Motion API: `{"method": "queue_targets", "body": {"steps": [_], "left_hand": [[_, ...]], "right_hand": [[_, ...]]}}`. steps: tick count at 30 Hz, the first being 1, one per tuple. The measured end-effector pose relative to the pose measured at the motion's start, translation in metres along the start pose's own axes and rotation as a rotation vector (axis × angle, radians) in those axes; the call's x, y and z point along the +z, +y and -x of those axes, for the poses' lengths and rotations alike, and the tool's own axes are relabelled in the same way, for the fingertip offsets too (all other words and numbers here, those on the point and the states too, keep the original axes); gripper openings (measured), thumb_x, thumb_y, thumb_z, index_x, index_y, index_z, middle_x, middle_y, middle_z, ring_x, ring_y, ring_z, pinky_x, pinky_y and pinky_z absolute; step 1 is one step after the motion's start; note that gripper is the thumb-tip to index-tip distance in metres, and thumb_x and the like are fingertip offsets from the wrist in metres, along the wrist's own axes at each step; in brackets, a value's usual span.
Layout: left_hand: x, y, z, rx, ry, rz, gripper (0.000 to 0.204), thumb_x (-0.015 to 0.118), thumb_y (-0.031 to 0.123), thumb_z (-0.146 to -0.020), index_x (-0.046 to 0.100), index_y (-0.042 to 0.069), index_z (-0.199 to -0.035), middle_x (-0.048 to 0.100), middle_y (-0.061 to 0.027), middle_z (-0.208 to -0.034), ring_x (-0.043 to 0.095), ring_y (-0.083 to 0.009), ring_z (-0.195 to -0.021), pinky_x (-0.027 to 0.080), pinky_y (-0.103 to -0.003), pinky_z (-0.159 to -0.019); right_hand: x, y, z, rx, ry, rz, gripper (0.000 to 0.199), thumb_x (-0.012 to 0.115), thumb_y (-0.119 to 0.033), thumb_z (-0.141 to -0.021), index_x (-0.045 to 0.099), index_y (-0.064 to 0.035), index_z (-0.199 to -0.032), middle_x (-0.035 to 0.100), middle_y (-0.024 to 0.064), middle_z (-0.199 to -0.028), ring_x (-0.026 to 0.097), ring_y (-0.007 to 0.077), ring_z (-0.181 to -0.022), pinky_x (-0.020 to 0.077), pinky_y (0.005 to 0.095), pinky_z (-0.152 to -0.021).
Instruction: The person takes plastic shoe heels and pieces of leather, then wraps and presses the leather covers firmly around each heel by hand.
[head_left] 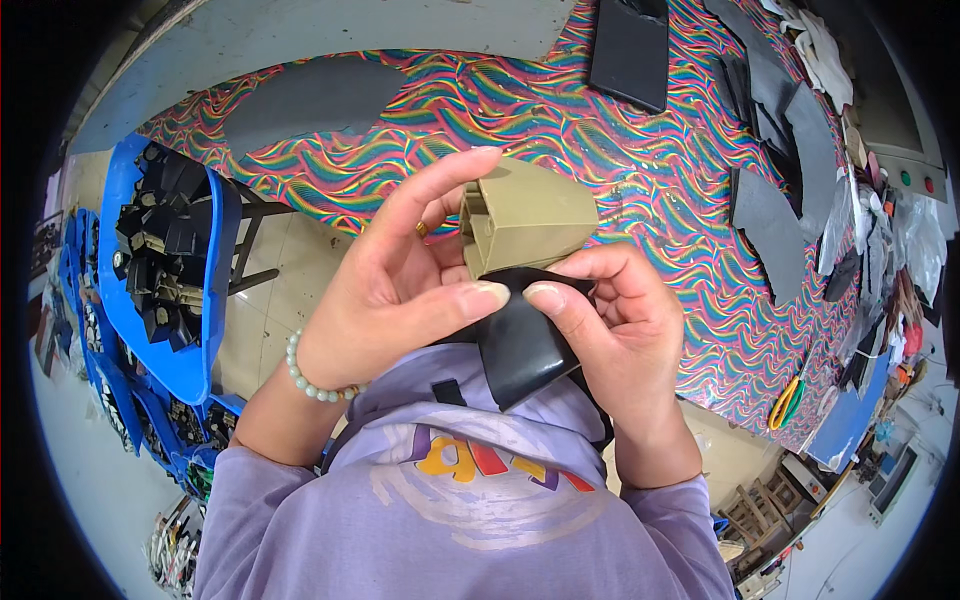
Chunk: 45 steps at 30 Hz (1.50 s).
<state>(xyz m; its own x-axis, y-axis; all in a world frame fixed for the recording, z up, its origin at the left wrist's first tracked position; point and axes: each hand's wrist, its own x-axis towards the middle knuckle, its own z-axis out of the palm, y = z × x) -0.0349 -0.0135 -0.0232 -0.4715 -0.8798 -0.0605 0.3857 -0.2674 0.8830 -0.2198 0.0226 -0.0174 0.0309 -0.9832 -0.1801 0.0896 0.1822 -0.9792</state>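
An olive plastic shoe heel [545, 215] is held in front of my chest, its hollow, ribbed end turned left. My left hand [385, 285] cups that end, fingers behind it and thumb on the upper edge of a glossy black sheet piece [528, 350]. This thin piece lies against the heel's lower side and hangs down over my lap. My right hand [630, 325] pinches the sheet near the heel's lower right edge, its thumb tip close to the left one. Fingers behind the heel are partly hidden.
On the left stands a blue bin [212, 330] with several black-covered heels. Dark grey sheets [315, 100] lie on the colourfully patterned table [690, 210], beside a black flat block [628, 55]. Yellow-and-green-handled scissors [786, 402] lie near the table's right edge.
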Motion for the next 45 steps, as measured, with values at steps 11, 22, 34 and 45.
{"method": "queue_targets", "body": {"steps": [11,22,34,45], "left_hand": [[-0.003,-0.008,0.004,0.057,0.083,0.032,0.078,0.063,-0.007,-0.080,0.026,0.010,-0.146,0.040,-0.0123,-0.135,0.048,-0.0179,-0.117,0.041,-0.030,-0.097],[-0.003,-0.010,0.002,0.091,0.090,-0.002,0.077,0.066,-0.005,-0.079,0.028,0.009,-0.144,0.041,-0.0104,-0.134,0.048,-0.0151,-0.115,0.043,-0.029,-0.095],[-0.040,0.006,-0.008,0.218,-0.232,-0.293,0.098,0.075,0.012,-0.080,0.009,0.007,-0.151,0.026,-0.0198,-0.152,0.037,-0.0281,-0.136,0.036,-0.039,-0.107],[-0.035,0.018,-0.001,-0.269,-0.162,0.058,0.106,0.087,0.032,-0.059,0.028,-0.003,-0.140,0.055,-0.0116,-0.124,0.056,-0.0174,-0.112,0.045,-0.030,-0.094]], "right_hand": [[-0.009,-0.010,-0.004,0.025,0.055,-0.129,0.012,0.067,0.003,-0.086,0.059,0.0000,-0.095,0.064,0.0026,-0.083,0.060,0.0028,-0.075,0.0480,0.0174,-0.067],[-0.010,-0.004,-0.009,-0.026,0.022,0.024,0.018,0.067,0.002,-0.085,0.055,-0.0010,-0.098,0.062,0.0022,-0.087,0.057,0.0011,-0.067,0.0463,0.0160,-0.058],[-0.012,0.009,-0.022,0.634,-0.632,-1.052,0.043,0.041,-0.036,-0.102,0.052,-0.0002,-0.123,0.063,0.0084,-0.109,0.063,0.0152,-0.086,0.0513,0.0260,-0.071],[-0.034,0.015,0.025,0.097,-0.207,-0.353,0.042,0.054,-0.016,-0.096,0.049,0.0021,-0.133,0.061,0.0093,-0.122,0.057,0.0136,-0.111,0.0414,0.0268,-0.097]]}}
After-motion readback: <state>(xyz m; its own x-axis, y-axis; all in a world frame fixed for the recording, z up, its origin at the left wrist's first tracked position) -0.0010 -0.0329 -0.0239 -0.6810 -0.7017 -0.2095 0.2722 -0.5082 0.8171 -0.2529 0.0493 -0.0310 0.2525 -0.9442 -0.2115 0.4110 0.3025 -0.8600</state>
